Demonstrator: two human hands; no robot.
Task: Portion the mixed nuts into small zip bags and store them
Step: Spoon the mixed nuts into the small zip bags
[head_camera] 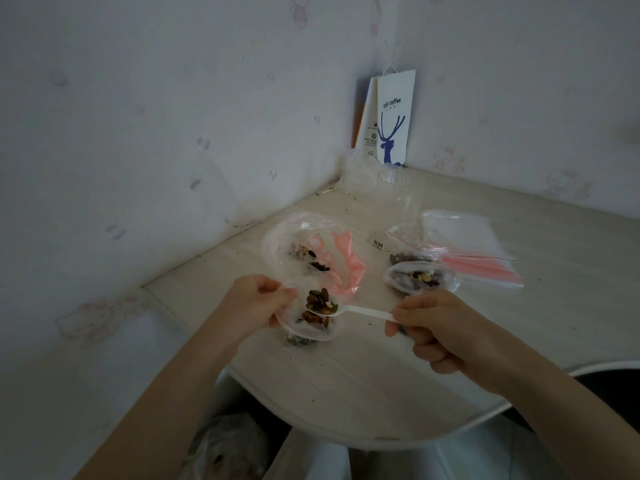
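Mid-frame: spoon (pixel 360 310) of nuts (pixel 320 301) at zip bag (pixel 311 332) mouth.
Grip: left hand (pixel 254 303) pinches bag rim; right hand (pixel 436 327) pinches spoon handle, end hidden.

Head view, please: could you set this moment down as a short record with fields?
left hand: holds the small zip bag open at its rim
right hand: grips the handle of the white plastic spoon
spoon load: mixed nuts, over the bag's mouth
nut supply: large clear bag with pink print, behind the hands
portioned bags: two holding nuts, right of the supply, on the table
empty bags: a stack, far right
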